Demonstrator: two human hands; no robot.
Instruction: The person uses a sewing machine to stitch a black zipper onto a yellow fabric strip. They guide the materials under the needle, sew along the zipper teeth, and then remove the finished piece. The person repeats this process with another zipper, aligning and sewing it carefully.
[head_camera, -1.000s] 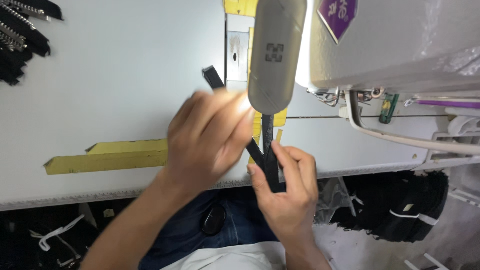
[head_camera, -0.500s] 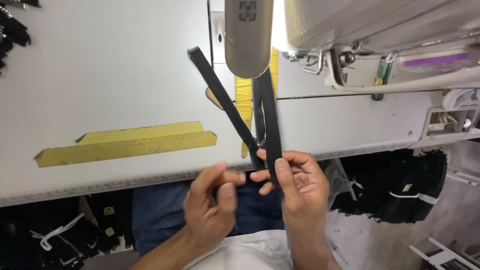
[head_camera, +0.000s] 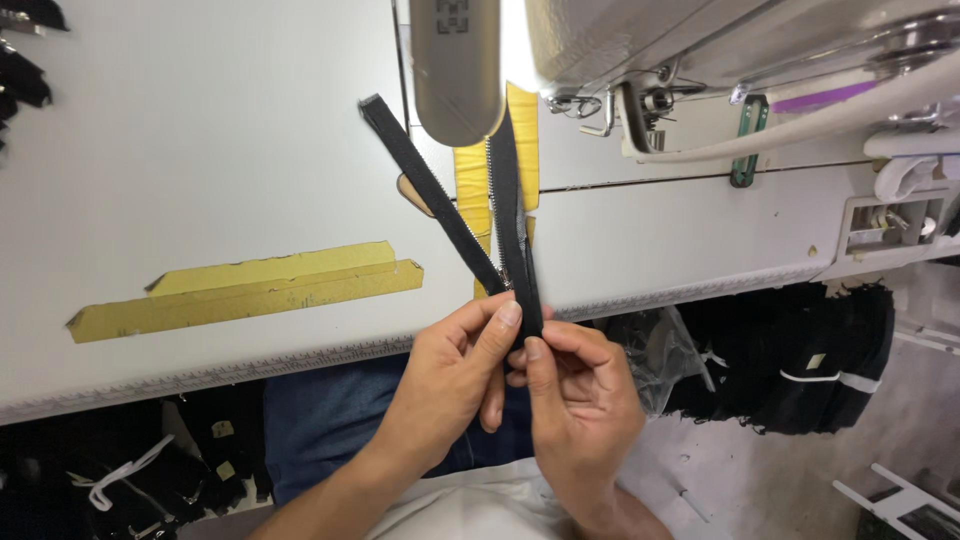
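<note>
Open table to the left, sewing machine crowding the right.
Bare white table (head_camera: 200, 150) gives passage above the yellow tape strips (head_camera: 250, 290); the sewing machine (head_camera: 700, 40) and its rounded head (head_camera: 458, 70) block the right.

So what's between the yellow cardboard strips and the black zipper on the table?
Head view: only bare white tabletop separates the yellow cardboard strips from the black zipper.

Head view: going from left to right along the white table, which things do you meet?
Flat yellow cardboard strips → black zipper tape slanting left → grey rounded lamp head → white sewing machine.
</note>
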